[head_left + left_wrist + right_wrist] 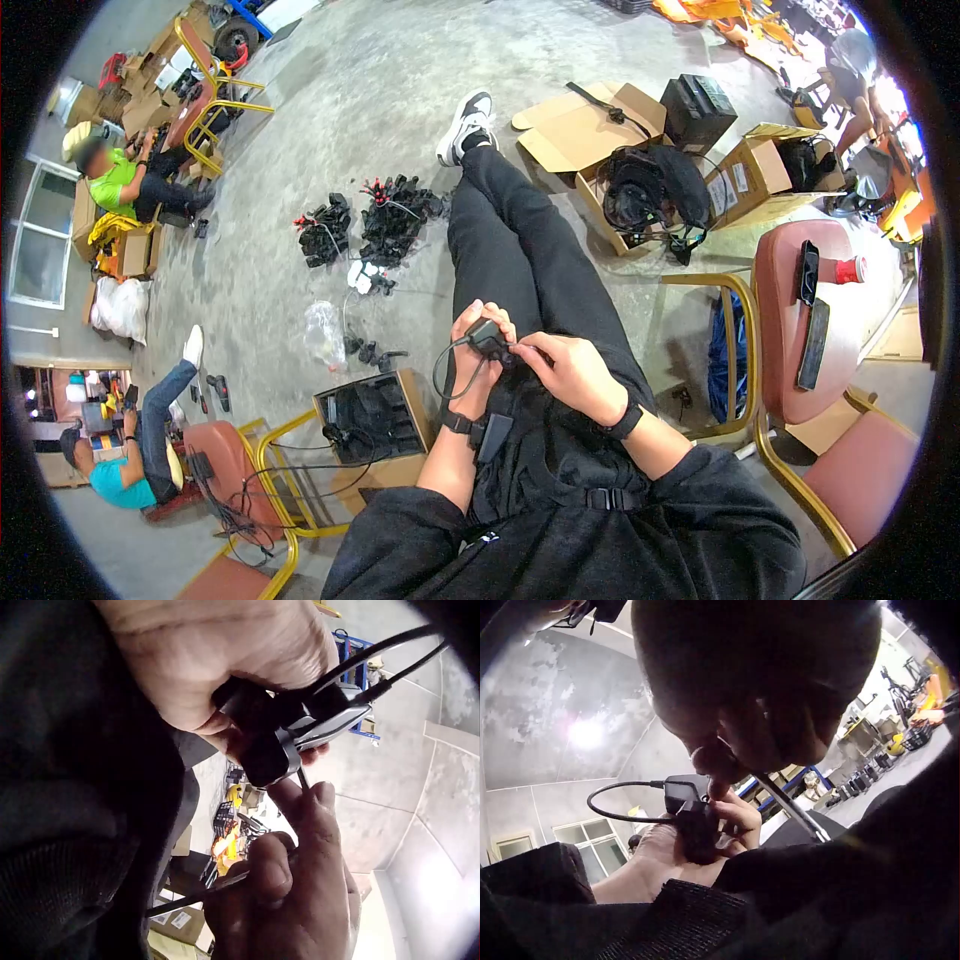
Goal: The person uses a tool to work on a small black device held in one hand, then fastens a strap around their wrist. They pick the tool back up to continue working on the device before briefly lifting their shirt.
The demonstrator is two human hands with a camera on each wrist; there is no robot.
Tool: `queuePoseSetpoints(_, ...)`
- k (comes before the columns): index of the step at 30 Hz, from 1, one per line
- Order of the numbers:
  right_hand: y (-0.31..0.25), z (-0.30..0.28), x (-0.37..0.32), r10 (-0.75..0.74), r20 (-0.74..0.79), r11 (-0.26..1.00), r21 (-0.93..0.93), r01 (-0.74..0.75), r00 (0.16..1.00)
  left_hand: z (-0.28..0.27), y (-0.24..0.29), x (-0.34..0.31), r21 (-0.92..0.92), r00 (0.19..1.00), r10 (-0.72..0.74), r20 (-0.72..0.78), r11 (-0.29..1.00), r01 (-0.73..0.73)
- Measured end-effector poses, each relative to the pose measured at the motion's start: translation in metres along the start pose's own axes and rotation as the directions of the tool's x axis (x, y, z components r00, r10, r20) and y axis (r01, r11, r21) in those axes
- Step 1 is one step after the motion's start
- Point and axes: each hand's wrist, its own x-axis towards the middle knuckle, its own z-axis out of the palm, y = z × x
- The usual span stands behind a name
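Here, just above a lap in black trousers (520, 235), the left hand (472, 374) grasps a small black device (487, 338), fingers wrapped about its body, while a thin black cable (600, 814) loops out from it. The right hand (580, 375) pinches a slim metal tool (791, 808), its fingertips right beside the device; whether the tool's end touches it, I cannot tell. Both wrists wear black straps. Beside the left elbow stands an open cardboard box (412, 400) with black gear inside, and near it is a reddish chair (222, 448) draped with dark cables. To the right, another padded chair (785, 350) bears a red-and-white can (850, 270). Farther out, dark parts (395, 225) lie heaped on the concrete floor (350, 110), left of an open carton (545, 140) full of black equipment. Well apart, at left, sit a person in teal (118, 477) and another in lime green (112, 185).
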Motion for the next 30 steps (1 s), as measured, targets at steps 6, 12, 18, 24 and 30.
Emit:
queuePoseSetpoints(6,-0.006,-0.003,0.002,0.215,0.137,0.958,0.162,-0.236,0.967,0.002,0.002,-0.002,-0.01,1.0,-0.006,0.011,1.0,0.006)
queuePoseSetpoints(12,-0.006,-0.008,0.005,0.383,0.303,0.825,0.312,-0.471,0.872,0.0,0.002,-0.001,0.016,0.998,0.017,0.065,1.0,-0.018)
queuePoseSetpoints(18,-0.002,-0.003,0.001,0.187,0.157,0.967,0.147,-0.21,0.97,0.003,0.007,0.0,0.026,0.997,0.039,0.063,0.999,-0.04)
queuePoseSetpoints(24,-0.011,-0.002,0.001,-0.04,-0.04,0.999,-0.002,0.04,0.998,0.019,0.022,-0.001,0.086,0.992,0.026,0.125,0.996,-0.037)
queuePoseSetpoints(30,-0.025,-0.007,0.005,-0.113,0.002,0.992,-0.056,0.113,0.994,0.024,0.03,-0.001,-0.016,0.975,0.009,0.223,1.0,-0.005)
